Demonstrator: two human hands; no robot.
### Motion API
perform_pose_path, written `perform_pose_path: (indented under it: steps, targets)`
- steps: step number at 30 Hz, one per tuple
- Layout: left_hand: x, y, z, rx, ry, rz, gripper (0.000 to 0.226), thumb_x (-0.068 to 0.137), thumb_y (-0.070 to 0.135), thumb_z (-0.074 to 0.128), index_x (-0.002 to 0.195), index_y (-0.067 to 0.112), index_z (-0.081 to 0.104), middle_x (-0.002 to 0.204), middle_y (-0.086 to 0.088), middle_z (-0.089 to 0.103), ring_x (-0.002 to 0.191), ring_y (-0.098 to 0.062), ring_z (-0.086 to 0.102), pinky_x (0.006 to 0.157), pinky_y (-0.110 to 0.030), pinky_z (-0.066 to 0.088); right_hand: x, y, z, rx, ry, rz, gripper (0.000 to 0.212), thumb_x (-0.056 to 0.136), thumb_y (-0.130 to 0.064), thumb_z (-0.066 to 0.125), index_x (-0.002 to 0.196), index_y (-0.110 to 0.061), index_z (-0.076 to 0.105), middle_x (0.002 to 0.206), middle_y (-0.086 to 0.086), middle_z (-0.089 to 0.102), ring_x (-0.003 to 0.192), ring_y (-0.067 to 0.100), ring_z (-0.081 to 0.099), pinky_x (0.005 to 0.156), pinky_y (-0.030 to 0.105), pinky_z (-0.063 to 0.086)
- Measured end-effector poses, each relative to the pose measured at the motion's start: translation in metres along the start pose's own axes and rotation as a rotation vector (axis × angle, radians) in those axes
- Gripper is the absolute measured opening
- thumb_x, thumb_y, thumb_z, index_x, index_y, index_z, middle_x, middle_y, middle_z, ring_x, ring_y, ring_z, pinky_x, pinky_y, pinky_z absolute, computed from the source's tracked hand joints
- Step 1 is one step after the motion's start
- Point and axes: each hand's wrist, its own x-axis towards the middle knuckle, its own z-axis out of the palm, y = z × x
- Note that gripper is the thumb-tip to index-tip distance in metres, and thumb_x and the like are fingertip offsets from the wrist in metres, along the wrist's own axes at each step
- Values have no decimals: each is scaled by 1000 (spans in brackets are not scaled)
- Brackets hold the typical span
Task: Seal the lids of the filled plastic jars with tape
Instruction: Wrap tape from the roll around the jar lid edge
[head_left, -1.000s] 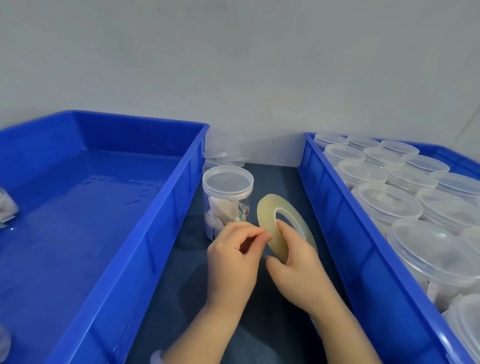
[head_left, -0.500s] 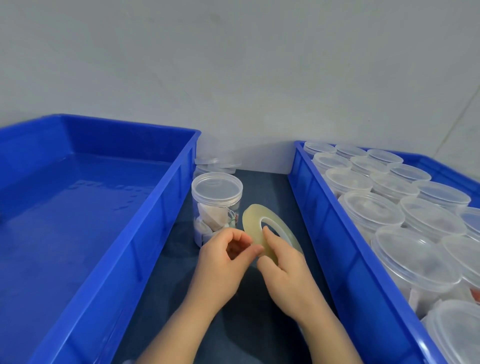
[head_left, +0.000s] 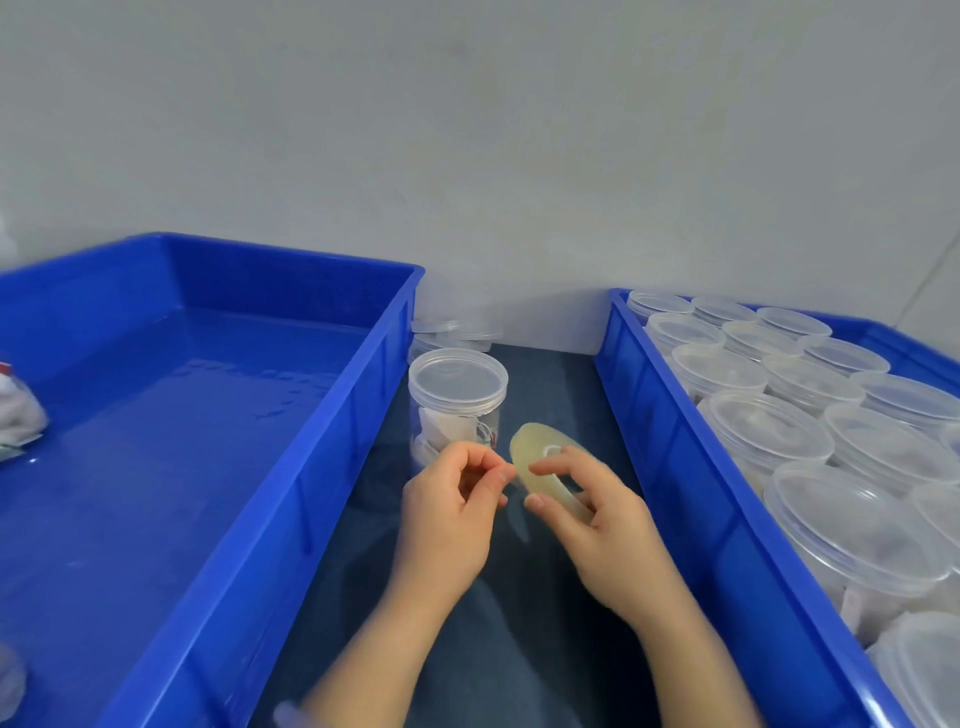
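A clear plastic jar (head_left: 457, 400) with its lid on and white packets inside stands on the dark mat between two blue bins. Just in front of it my right hand (head_left: 597, 525) grips a thin yellowish roll of clear tape (head_left: 530, 457), thumb and fingers round its rim. My left hand (head_left: 452, 514) pinches the tape's loose end at the roll's left edge. Both hands hover low over the mat, close to the jar's front.
A large blue bin (head_left: 291, 509) on the left holds a jar lying at its far left edge (head_left: 18, 421). The blue bin on the right (head_left: 691, 467) is packed with several lidded clear jars (head_left: 769, 436). More lids (head_left: 457, 332) sit behind the standing jar, by the wall.
My left fingers have taken hold of the tape end and drawn slightly away from the roll. The right hand has tilted the roll flatter.
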Motion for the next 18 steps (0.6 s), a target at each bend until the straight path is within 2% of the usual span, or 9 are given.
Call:
perform_pose_path:
  steps: [3, 4, 6, 8, 10, 12, 14, 16, 18]
  targets:
    - [0, -1, -6, 70, -3, 83, 25, 87, 10, 67, 75, 31, 59, 77, 16, 66, 66, -2, 61, 63, -8, 44, 1, -3, -5, -82, -153, -30, 24, 90, -28, 62, 109, -43, 59, 107, -42, 48, 101, -26, 38, 84, 4, 33]
    - [-1, 0, -7, 99, -12, 129, 27, 86, 9, 67, 74, 32, 58, 77, 18, 65, 67, -1, 61, 63, -7, 43, 3, -3, -5, -136, -176, -41, 27, 93, -29, 59, 116, -43, 58, 113, -38, 44, 109, -24, 34, 89, 7, 32]
    - [-3, 4, -7, 145, -10, 211, 30, 85, 9, 67, 74, 34, 56, 77, 24, 63, 69, 1, 60, 63, -4, 41, 5, -7, -2, -291, -198, -41, 29, 96, -31, 52, 123, -41, 57, 121, -23, 47, 116, -5, 41, 95, 21, 37]
    - [-5, 7, -5, 101, 31, 201, 30, 86, 9, 67, 75, 34, 56, 78, 22, 64, 69, -1, 60, 62, -5, 41, 8, -14, -2, -283, -91, 23, 23, 95, -31, 53, 115, -36, 64, 124, -14, 51, 117, 8, 48, 94, 29, 42]
    - [-5, 8, -2, -5, 96, 116, 27, 87, 10, 66, 74, 33, 57, 77, 15, 66, 66, -5, 62, 61, -8, 44, 13, -21, -6, -79, 21, 105, 12, 89, -25, 65, 96, -34, 71, 122, -14, 50, 114, 13, 56, 91, 32, 47]
    - [-2, 8, -2, -90, 155, 52, 26, 88, 9, 65, 73, 30, 58, 75, 12, 67, 63, -5, 62, 60, -10, 45, 21, -28, -11, 88, -4, 154, 13, 83, -23, 71, 79, -35, 71, 126, -13, 50, 90, 16, 67, 79, 25, 53]
    - [3, 10, -3, -101, 196, 86, 28, 87, 8, 66, 73, 30, 58, 73, 13, 66, 63, -3, 61, 61, -11, 45, 31, -34, -17, 74, -59, 143, 11, 83, -26, 71, 76, -34, 70, 127, -11, 49, 78, 15, 67, 76, 22, 53]
    - [8, 15, -5, -48, 221, 186, 29, 84, 9, 69, 75, 34, 56, 75, 15, 65, 68, -3, 60, 61, -8, 43, 43, -40, -22, -11, -73, 101, 11, 83, -29, 70, 75, -36, 68, 122, -11, 49, 95, 14, 62, 88, 30, 49]
    - [12, 16, -5, 8, 259, 270, 35, 82, 9, 72, 81, 38, 53, 76, 13, 63, 73, -5, 58, 62, -6, 41, 54, -44, -25, -95, -95, 65, 8, 83, -32, 70, 76, -36, 68, 119, -11, 48, 109, 6, 50, 91, 24, 40]
